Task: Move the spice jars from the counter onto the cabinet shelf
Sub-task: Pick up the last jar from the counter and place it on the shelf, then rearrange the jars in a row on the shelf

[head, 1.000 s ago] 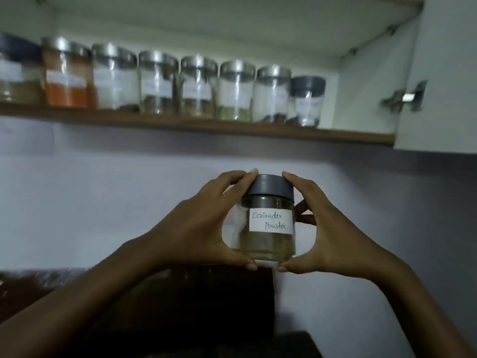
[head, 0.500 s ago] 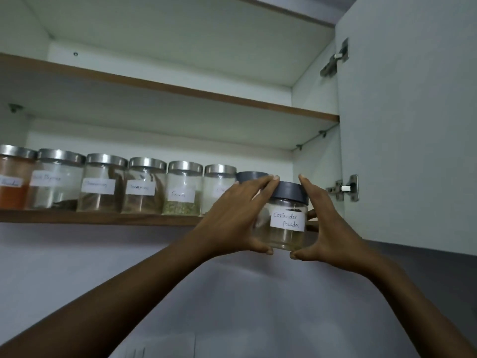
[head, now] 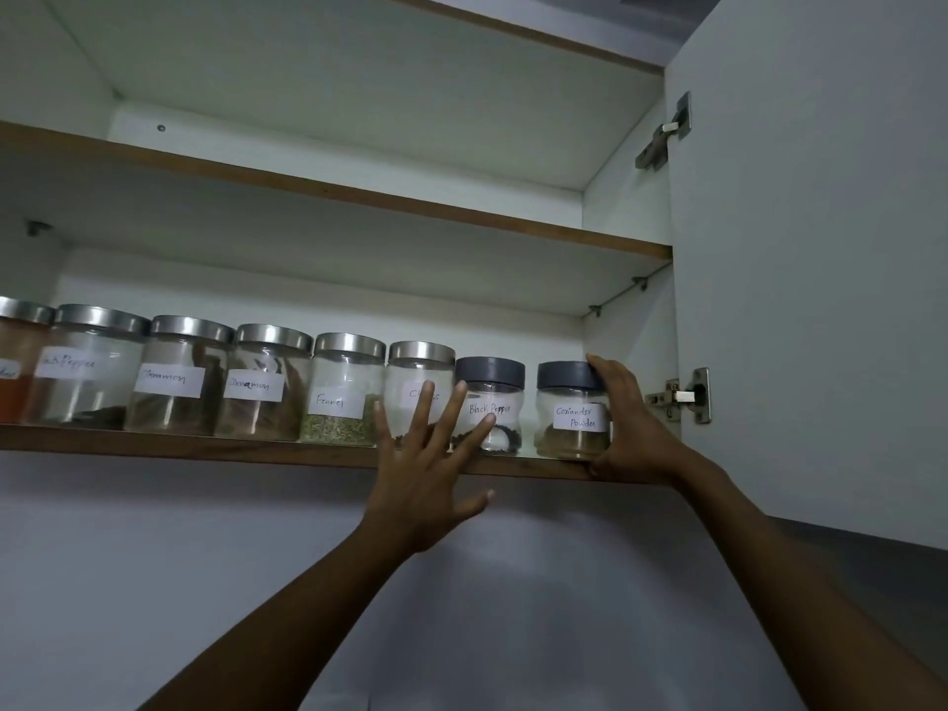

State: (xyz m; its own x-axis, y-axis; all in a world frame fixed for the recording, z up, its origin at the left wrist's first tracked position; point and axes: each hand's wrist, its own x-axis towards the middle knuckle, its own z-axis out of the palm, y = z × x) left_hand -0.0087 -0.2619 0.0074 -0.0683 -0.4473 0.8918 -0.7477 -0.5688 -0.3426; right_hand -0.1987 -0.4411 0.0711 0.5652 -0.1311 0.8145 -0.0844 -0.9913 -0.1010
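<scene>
Two bare forearms reach up from the bottom of the frame. The left hand (head: pixel 426 464), at centre, is spread wide with straight fingers and grips nothing; its fingertips lie in front of the Cloves jar (head: pixel 419 357) and the Black Pepper jar (head: pixel 490 373), and I cannot tell whether they touch the glass. The right hand (head: pixel 632 428), right of centre, wraps the Coriander Powder jar (head: pixel 570 414), fingers curled at its dark lid and thumb low by the shelf's front lip.

That jar stands upright on the lower shelf (head: pixel 205 446), at the right end of the row, just beside the Black Pepper jar with a small gap between them. Leftward along the shelf stand the Fennel jar (head: pixel 344 392), two Cinnamon jars (head: pixel 179 377) (head: pixel 267 387), a pepper-labelled jar (head: pixel 87 369) and, cut by the left edge, a jar of orange powder (head: pixel 15 372), all steel-lidded.

Above runs an upper shelf (head: pixel 359 193). The open cabinet door (head: pixel 821 248) fills the right side, its hinge (head: pixel 687 395) close to the right hand.
</scene>
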